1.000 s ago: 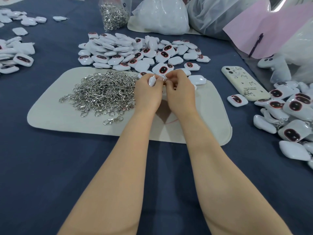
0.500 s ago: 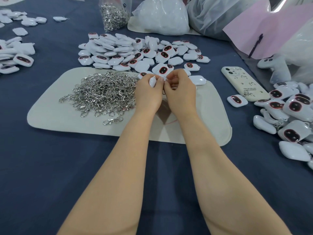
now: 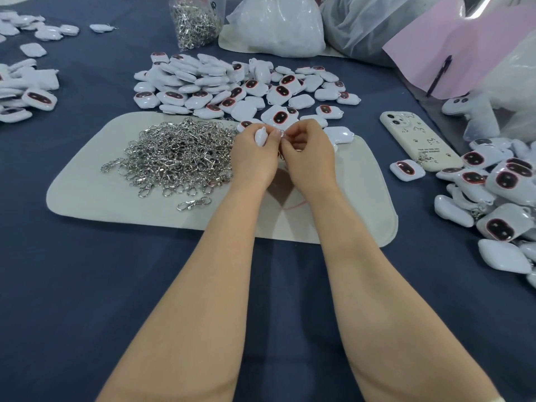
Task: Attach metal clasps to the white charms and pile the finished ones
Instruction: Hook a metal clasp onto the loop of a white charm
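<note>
My left hand [image 3: 253, 158] grips a white charm [image 3: 260, 136] edge-on above the cream mat [image 3: 87, 195]. My right hand [image 3: 309, 153] pinches a small metal clasp [image 3: 283, 135] right against the charm's edge; its fingers hide most of the clasp. A heap of silver clasps [image 3: 177, 158] lies on the mat to the left of my hands. Beyond the mat spreads a pile of white charms with dark red-rimmed faces [image 3: 232, 85]. At the right edge lies a second pile of charms [image 3: 499, 192], some with clasps on them.
A cream phone [image 3: 417, 140] lies right of the mat. More charms [image 3: 23, 91] sit at the far left. A clear bag of clasps [image 3: 195, 21], white plastic bags [image 3: 278, 24] and a pink sheet [image 3: 464, 44] stand along the back. One loose clasp [image 3: 193, 203] lies near the mat's front.
Both hands stay together over the mat, with only slight finger movement on the charm and clasp.
</note>
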`<state>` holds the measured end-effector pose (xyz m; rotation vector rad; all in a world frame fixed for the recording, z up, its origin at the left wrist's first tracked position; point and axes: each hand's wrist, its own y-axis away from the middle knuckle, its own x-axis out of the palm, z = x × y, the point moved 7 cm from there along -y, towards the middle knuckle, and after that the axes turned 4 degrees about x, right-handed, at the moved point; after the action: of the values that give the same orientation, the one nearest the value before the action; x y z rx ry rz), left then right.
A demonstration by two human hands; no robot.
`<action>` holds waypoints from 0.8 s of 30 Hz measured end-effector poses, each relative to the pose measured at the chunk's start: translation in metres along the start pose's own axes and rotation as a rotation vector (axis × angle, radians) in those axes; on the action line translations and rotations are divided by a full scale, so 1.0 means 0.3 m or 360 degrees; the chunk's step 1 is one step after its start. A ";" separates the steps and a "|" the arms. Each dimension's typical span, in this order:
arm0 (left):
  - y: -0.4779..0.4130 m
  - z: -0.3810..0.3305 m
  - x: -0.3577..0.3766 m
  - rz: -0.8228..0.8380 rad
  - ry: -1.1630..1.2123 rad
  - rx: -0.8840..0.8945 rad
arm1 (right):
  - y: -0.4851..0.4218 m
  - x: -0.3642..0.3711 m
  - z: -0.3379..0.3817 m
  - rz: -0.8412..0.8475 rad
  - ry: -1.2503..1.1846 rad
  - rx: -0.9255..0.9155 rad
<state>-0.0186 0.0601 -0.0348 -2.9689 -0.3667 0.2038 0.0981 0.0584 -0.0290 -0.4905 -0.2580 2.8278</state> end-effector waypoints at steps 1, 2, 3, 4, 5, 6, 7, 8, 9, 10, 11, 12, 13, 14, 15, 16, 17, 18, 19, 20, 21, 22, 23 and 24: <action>0.000 -0.001 0.001 0.0001 0.0003 0.0001 | -0.001 -0.003 -0.001 -0.0007 -0.0025 0.0013; 0.001 -0.001 0.001 0.0000 0.0004 0.0002 | -0.002 -0.004 -0.002 -0.0008 -0.0038 0.0023; 0.002 -0.001 0.001 -0.0002 0.0004 0.0001 | -0.003 -0.006 -0.002 -0.0009 -0.0035 0.0028; 0.002 -0.001 0.001 -0.0005 0.0006 -0.0001 | -0.003 -0.007 -0.002 -0.0014 -0.0025 0.0026; 0.002 -0.001 0.002 -0.0007 0.0009 -0.0005 | -0.003 -0.009 -0.001 -0.0025 -0.0019 0.0020; 0.002 0.000 0.002 -0.0007 0.0011 -0.0010 | -0.003 -0.011 0.000 -0.0038 -0.0018 0.0014; 0.002 0.001 0.002 -0.0006 0.0014 -0.0015 | -0.002 -0.012 0.001 -0.0048 -0.0017 0.0007; 0.002 0.001 0.003 -0.0005 0.0015 -0.0017 | -0.001 -0.013 0.002 -0.0055 -0.0013 -0.0002; 0.002 0.001 0.003 -0.0003 0.0014 -0.0014 | 0.000 -0.013 0.005 -0.0062 -0.0006 -0.0013; 0.002 0.000 0.003 -0.0003 0.0013 -0.0011 | 0.001 -0.014 0.007 -0.0068 0.0002 -0.0024; 0.002 0.000 0.003 -0.0004 0.0012 -0.0013 | 0.002 -0.014 0.009 -0.0071 0.0012 -0.0035; 0.003 0.000 0.003 -0.0006 0.0014 -0.0018 | 0.003 -0.013 0.011 -0.0073 0.0022 -0.0044; 0.003 -0.001 0.002 -0.0009 0.0018 -0.0023 | 0.003 -0.013 0.013 -0.0073 0.0028 -0.0050; 0.003 -0.001 0.002 -0.0011 0.0022 -0.0027 | 0.003 -0.013 0.014 -0.0072 0.0034 -0.0053; 0.003 -0.001 0.001 -0.0008 0.0024 -0.0030 | 0.004 -0.012 0.014 -0.0072 0.0042 -0.0057; 0.003 -0.001 0.001 -0.0004 0.0024 -0.0032 | 0.004 -0.012 0.015 -0.0073 0.0056 -0.0064; 0.004 -0.001 0.002 0.0000 0.0021 -0.0032 | 0.005 -0.012 0.017 -0.0075 0.0069 -0.0073; 0.004 -0.001 0.002 0.0004 0.0016 -0.0029 | 0.006 -0.011 0.017 -0.0077 0.0077 -0.0079; 0.005 -0.002 0.002 0.0007 0.0011 -0.0026 | 0.007 -0.011 0.017 -0.0079 0.0079 -0.0080; 0.005 -0.002 0.002 0.0009 0.0011 -0.0024 | 0.007 -0.012 0.016 -0.0081 0.0077 -0.0077; 0.006 -0.003 0.002 0.0010 0.0013 -0.0023 | 0.007 -0.012 0.015 -0.0080 0.0075 -0.0072; 0.007 -0.004 0.002 0.0010 0.0014 -0.0024 | 0.005 -0.013 0.014 -0.0080 0.0072 -0.0064; 0.007 -0.004 0.002 0.0010 0.0012 -0.0025 | 0.004 -0.013 0.013 -0.0080 0.0069 -0.0056; 0.006 -0.003 0.002 0.0012 0.0009 -0.0025 | 0.003 -0.013 0.012 -0.0080 0.0066 -0.0049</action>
<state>-0.0175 0.0584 -0.0342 -2.9857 -0.3582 0.1940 0.1002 0.0559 -0.0247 -0.5406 -0.3018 2.7652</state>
